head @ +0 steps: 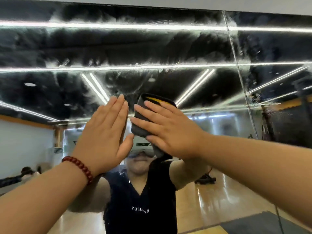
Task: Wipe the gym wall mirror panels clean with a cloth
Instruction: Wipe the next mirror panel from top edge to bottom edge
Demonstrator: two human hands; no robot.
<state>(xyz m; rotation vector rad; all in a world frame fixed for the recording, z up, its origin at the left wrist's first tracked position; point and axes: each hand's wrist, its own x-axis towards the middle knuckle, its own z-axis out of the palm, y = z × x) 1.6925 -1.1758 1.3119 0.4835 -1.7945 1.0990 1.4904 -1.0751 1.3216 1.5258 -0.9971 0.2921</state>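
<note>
The wall mirror [118, 48] fills the view, its upper part streaked with whitish smears. A folded dark grey cloth [141, 123] with a yellow edge lies flat against the glass at centre. My right hand [168, 130] presses on the cloth with straight, spread fingers. My left hand [106, 132], with a red bead bracelet on the wrist, is laid flat on the mirror just left of the cloth, fingers straight and together. The cloth's lower part is hidden behind my right hand.
A vertical seam [239, 76] divides this panel from the panel to the right [278, 48]. The glass reflects a person in a dark sleeveless shirt, a wooden floor, a dark floor mat [253, 223] and ceiling light strips.
</note>
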